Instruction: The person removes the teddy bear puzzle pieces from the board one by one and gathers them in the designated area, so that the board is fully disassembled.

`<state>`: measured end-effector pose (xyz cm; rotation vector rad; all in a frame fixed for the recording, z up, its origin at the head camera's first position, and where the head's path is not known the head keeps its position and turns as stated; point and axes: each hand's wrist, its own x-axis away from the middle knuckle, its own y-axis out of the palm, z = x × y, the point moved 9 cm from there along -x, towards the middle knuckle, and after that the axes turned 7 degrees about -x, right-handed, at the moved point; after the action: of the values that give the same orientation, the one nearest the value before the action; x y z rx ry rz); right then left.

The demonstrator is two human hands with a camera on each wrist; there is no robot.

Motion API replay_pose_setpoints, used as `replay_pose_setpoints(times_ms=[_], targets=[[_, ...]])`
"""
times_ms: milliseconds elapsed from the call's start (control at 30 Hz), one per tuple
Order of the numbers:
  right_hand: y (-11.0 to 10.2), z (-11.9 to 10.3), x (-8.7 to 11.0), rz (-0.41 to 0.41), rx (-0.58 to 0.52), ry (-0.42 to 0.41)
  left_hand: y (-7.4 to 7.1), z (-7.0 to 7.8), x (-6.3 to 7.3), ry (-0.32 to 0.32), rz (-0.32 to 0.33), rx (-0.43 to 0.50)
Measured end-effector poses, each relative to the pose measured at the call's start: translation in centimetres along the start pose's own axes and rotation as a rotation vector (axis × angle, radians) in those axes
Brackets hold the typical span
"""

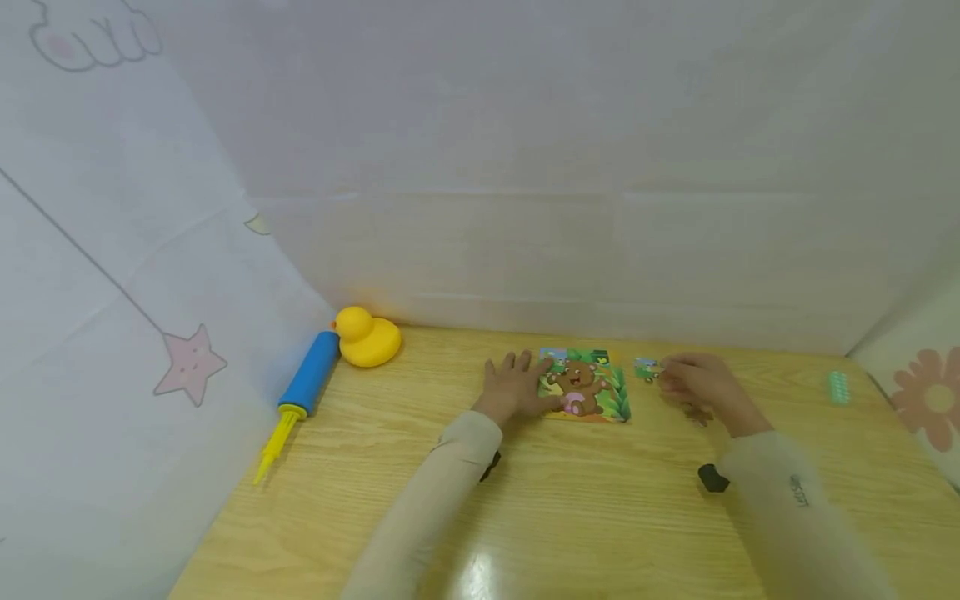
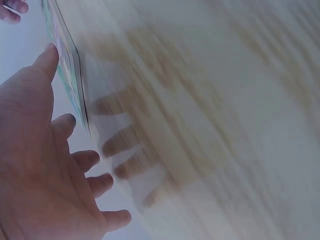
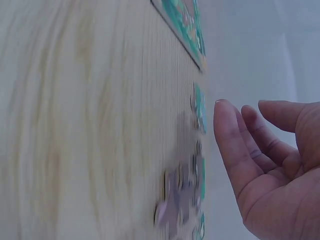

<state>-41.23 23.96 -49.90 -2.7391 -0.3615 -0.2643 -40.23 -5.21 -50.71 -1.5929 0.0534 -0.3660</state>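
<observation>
A bear jigsaw puzzle (image 1: 592, 392) lies flat on the wooden table. My left hand (image 1: 512, 388) is at its left edge with fingers spread; the thumb and index finger reach onto the picture. In the left wrist view, that hand (image 2: 40, 150) holds nothing. To the puzzle's right lies a loose piece (image 1: 645, 368) with a bit of picture on it. Just beside and above it hovers my right hand (image 1: 705, 385), partly hiding more loose pieces (image 1: 699, 414). The right wrist view shows this hand (image 3: 270, 165) with loosely bent fingers and thumb apart, nothing between them, near several jigsaw pieces (image 3: 175, 200).
A yellow toy duck (image 1: 367, 337) sits at the table's back left, next to a blue and yellow hand pump (image 1: 309, 375). A small green ridged object (image 1: 838, 387) lies at the far right. White printed cloth (image 1: 480, 250) stands behind the table (image 1: 585, 517).
</observation>
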Motion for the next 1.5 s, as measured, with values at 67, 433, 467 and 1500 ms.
replay_pose_setpoints(times_ms=[67, 433, 467, 1500], targets=[[0.8, -0.4, -0.4, -0.009, -0.028, 0.003, -0.1, -0.2, 0.0, -0.001, 0.0, -0.004], [5.9, -2.2, -2.7, -0.053, -0.089, 0.047, 0.1, -1.4, -0.2, 0.026, -0.018, 0.058], [6.5, -2.5, -2.8, -0.058, -0.084, 0.048, 0.1, -1.5, -0.2, 0.029, -0.019, 0.071], [12.7, -4.9, -5.4, -0.045, 0.184, -0.037, -0.2, -2.4, 0.5, 0.019, -0.124, 0.143]])
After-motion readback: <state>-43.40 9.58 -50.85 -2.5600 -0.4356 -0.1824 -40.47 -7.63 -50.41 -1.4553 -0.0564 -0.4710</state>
